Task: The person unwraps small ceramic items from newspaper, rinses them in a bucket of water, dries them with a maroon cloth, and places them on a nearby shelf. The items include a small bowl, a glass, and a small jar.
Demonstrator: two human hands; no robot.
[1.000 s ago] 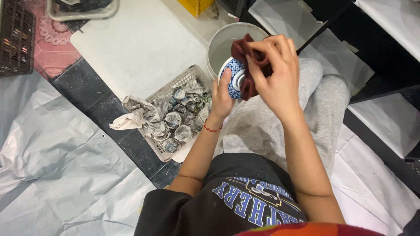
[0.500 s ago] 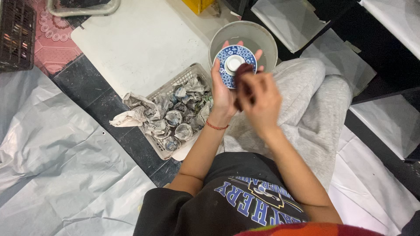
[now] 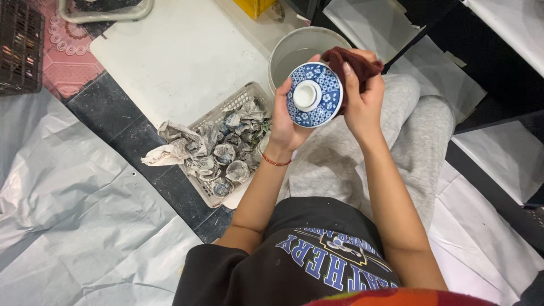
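We record a seated person viewed from above, legs in grey trousers, both bare hands raised over the lap. The left hand (image 3: 285, 122) is closed around the rim of a small blue-and-white bowl (image 3: 314, 94), fingers curled at its left edge, holding it bottom-up toward the camera so the white foot ring faces us. The right hand (image 3: 362, 102) grips a dark maroon cloth (image 3: 354, 62), bunched in the fingers and pressed against the bowl's upper right edge; cloth and bowl are touching. We note a thin red bracelet (image 3: 276, 162) on the left wrist. Directly behind the bowl stands a grey round bucket (image 3: 289, 51); its contents are unclear from this angle, possibly water. To the left of the left forearm sits a pale plastic basket (image 3: 226, 107) filled with items wrapped in crumpled newspaper (image 3: 224, 153), some wrapping spilling over its left side. The basket rests partly on a white board (image 3: 181, 56) and partly on dark floor tiles. Grey plastic sheeting (image 3: 73, 226) covers the floor at lower left. A dark crate (image 3: 20, 48) sits at the upper left corner on a pink mat (image 3: 71, 62).
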